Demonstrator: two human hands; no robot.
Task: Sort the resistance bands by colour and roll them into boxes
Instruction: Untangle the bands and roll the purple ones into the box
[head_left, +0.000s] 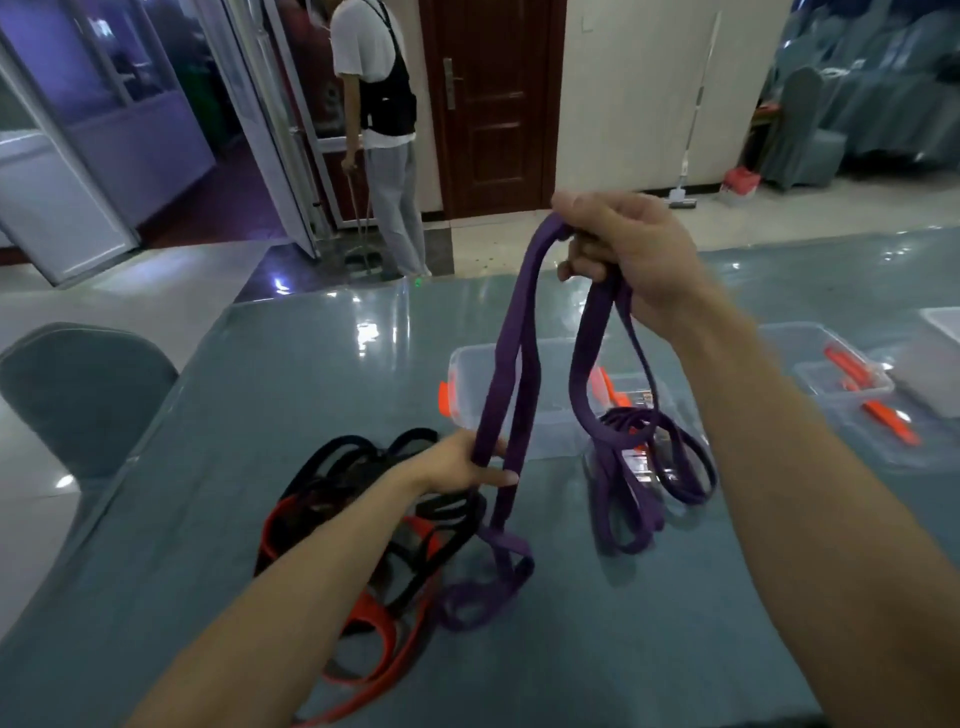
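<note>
Sorting step by my read, with rolling not yet started. The table (260, 415) carries it all. The black-and-red tangle (332, 499) lies under and outboard of the left fingers, unsorted. The purple bands (506, 364) are the batch in hand. One doubled run drops from the right fingers, passes through the left fingers and ends in a slack loop on the table below them, touching the tangle's edge. More purple loops hang from the right fingers to a heap straight beneath them. That heap sits on or in a clear box (670, 405), can't tell which. A second clear box with orange latches (550, 410) stands just beyond the left fingers, and spare boxes (831, 374) are well out past the right forearm. Next move, as I judge it: pull the tail loop clear of the tangle without dragging black or red along, gather the slack, then coil it tight enough to fit a box. The rubber looks floppy, so the coil will likely spring open unless pinned. Right hand (628, 254) is raised high over the table, fingers curled tight round the bunched purple. Left hand (457, 465) reaches forward low, just above the table, thumb and fingers pinching the doubled run.
</note>
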